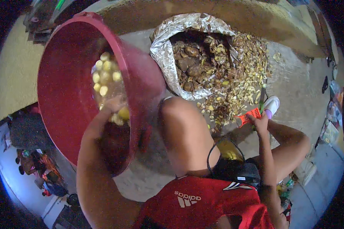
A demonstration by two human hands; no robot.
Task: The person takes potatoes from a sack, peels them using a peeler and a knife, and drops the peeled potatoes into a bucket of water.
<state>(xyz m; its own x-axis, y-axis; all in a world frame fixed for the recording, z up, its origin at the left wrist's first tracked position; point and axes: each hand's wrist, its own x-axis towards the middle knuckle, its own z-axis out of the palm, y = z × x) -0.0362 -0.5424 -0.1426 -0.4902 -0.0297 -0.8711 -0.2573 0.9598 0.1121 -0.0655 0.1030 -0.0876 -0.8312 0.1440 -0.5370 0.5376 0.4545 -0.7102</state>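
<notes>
A large red plastic basin (65, 87) stands on the ground at my left, with water and several peeled yellow pieces (105, 76) floating in it. My left hand (112, 105) reaches into the basin among those pieces, fingers curled around one or two of them. My right hand (259, 121) is out to the right, closed on an orange-handled peeler (248, 116). My bare knee (177, 114) rises between both hands.
A silvery sack (166, 49) full of brown tubers (191, 65) stands ahead, with a heap of yellow-brown peelings (240, 76) spread on the concrete beside it. My white shoe (271, 103) rests near the peelings. A black bag (237, 171) lies on my lap.
</notes>
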